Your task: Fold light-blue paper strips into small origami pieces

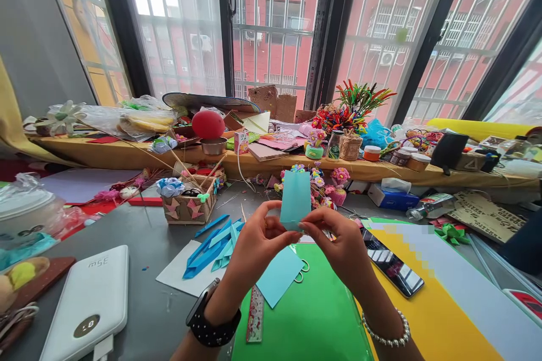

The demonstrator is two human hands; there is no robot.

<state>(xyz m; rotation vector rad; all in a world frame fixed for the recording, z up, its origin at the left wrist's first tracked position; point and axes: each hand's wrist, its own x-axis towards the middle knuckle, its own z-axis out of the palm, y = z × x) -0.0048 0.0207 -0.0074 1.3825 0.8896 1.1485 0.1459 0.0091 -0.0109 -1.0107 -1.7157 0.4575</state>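
A light blue sheet of paper (296, 197) is held up in front of me, its lower edge pinched between both hands. My left hand (257, 241) grips the lower left corner with thumb and fingers. At the lower right corner, my right hand (336, 240) pinches the same sheet. Below them a second light blue sheet (279, 279) lies on the green mat (305, 316), partly over a pair of scissors whose handles (301, 272) stick out. A patterned ruler (255, 316) rests near my left wrist. Folded blue paper strips (209, 251) lie on white paper to the left.
A white power bank (91, 299) lies at the left. A phone (393, 262) rests on yellow paper (427, 316) at the right. Behind stand a decorated cardboard box (190, 203) and crocheted flowers (339, 177). The crowded window ledge (266, 164) holds jars, a red balloon (208, 124) and pipe cleaners.
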